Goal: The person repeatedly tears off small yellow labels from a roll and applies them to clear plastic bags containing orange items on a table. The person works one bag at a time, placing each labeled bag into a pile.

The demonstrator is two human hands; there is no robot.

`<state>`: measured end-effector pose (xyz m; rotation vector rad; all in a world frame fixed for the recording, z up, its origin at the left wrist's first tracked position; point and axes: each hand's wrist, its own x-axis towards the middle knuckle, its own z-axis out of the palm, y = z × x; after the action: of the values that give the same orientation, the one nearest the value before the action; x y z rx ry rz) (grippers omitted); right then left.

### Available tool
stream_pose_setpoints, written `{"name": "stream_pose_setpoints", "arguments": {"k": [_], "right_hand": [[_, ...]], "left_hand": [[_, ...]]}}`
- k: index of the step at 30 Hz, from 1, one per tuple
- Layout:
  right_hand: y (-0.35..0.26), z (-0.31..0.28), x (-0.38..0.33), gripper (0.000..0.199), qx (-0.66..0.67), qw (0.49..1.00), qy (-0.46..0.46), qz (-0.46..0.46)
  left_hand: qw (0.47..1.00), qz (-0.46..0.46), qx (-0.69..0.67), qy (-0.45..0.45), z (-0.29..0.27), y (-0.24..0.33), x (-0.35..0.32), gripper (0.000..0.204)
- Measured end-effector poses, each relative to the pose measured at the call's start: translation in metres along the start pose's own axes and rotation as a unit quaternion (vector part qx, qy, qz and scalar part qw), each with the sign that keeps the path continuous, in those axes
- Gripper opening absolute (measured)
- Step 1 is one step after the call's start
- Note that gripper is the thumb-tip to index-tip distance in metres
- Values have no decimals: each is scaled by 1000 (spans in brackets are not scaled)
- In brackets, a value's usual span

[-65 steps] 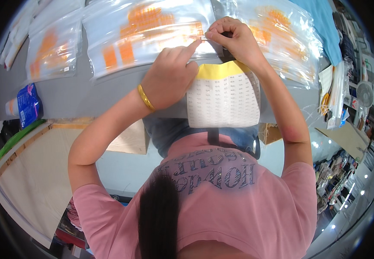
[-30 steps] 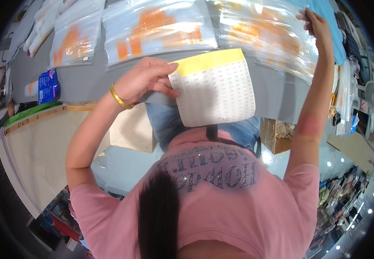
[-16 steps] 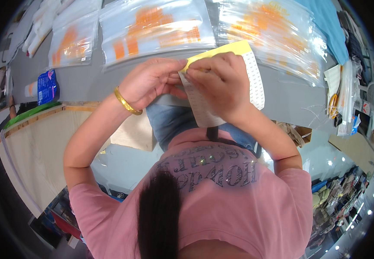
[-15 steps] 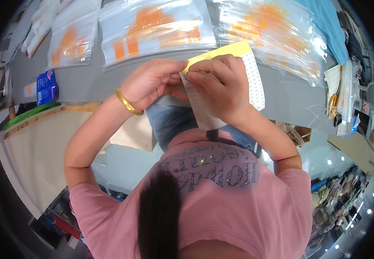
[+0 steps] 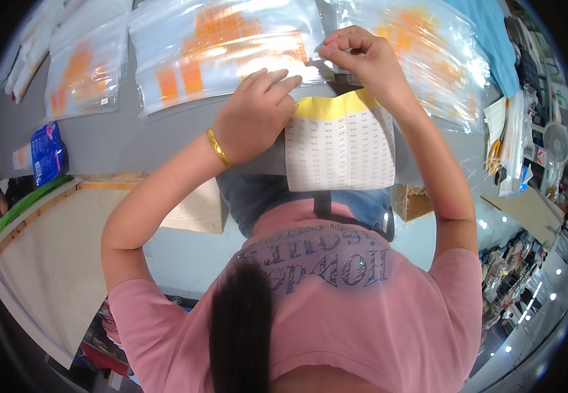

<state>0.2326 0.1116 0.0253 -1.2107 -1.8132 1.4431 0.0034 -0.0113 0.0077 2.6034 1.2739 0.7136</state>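
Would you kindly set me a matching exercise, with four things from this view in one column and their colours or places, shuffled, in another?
Column 1
1. label sheet
2. bangle
3. pouch
4. plastic bags

Column 2
A. clear with orange print
B. blue, toward the left end of the gray table
C. white with a yellow top band
D. gold, worn just behind the left hand

Pairs: 1-C, 2-D, 3-B, 4-A
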Motion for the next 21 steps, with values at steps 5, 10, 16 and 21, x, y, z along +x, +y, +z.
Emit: {"name": "stream_pose_setpoints", "arguments": {"k": [5, 10, 16, 21], "right_hand": [[10, 13, 2, 18, -20, 1000, 21, 8], [6, 11, -7, 22, 23, 994, 94, 44], [10, 22, -9, 38, -73, 991, 110, -2], [3, 28, -7, 37, -104, 984, 133, -47]], "left_hand": [[1000, -6, 12, -7, 5, 3, -4, 10], [999, -1, 26, -26, 6, 3, -5, 10], [999, 0, -1, -37, 6, 0, -5, 14], [999, -13, -30, -26, 4, 0, -3, 18]]}}
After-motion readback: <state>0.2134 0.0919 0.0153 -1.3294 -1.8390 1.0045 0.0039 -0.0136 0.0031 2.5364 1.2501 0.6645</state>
